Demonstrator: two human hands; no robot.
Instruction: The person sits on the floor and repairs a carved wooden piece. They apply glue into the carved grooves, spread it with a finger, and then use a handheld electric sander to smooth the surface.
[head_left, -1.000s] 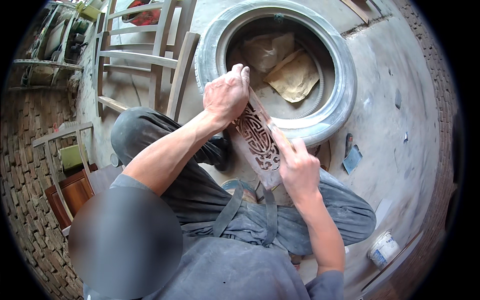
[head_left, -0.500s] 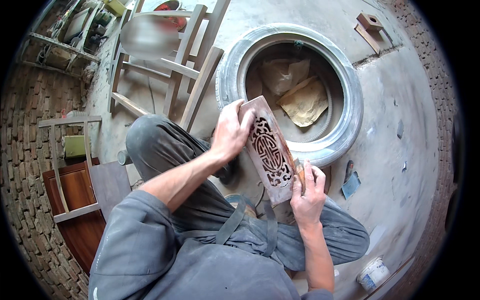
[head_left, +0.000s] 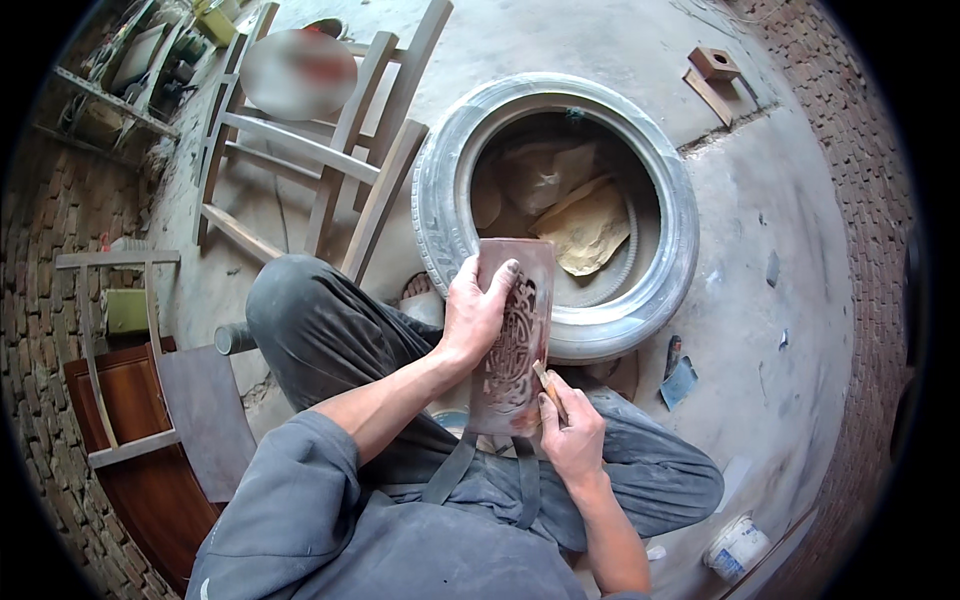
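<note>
My left hand (head_left: 474, 318) grips the upper left edge of a reddish-brown carved wooden panel (head_left: 492, 388), its thumb lying across the face. The panel has a pierced openwork pattern in its middle and stands nearly upright in view above my lap. My right hand (head_left: 574, 432) pinches a small folded tan-brown piece (head_left: 546, 378) that looks like sandpaper. Its tip touches the panel's right edge, low down. Just beyond the panel, a dusty tire (head_left: 680, 262) lies flat on the floor with crumpled tan sheets (head_left: 582, 226) inside.
Wooden frames (head_left: 347, 140) stand at the far left. A smaller frame (head_left: 118, 259) leans by brown panels (head_left: 150, 478) to my left. Right of the tire lie a blue sheet (head_left: 679, 383) and a dark-handled tool (head_left: 673, 352). A white bucket (head_left: 737, 549) stands near right.
The panel has turned more upright and come lower, its face angled differently. My right hand has moved left and down along with its edge. The whole view has shifted slightly.
</note>
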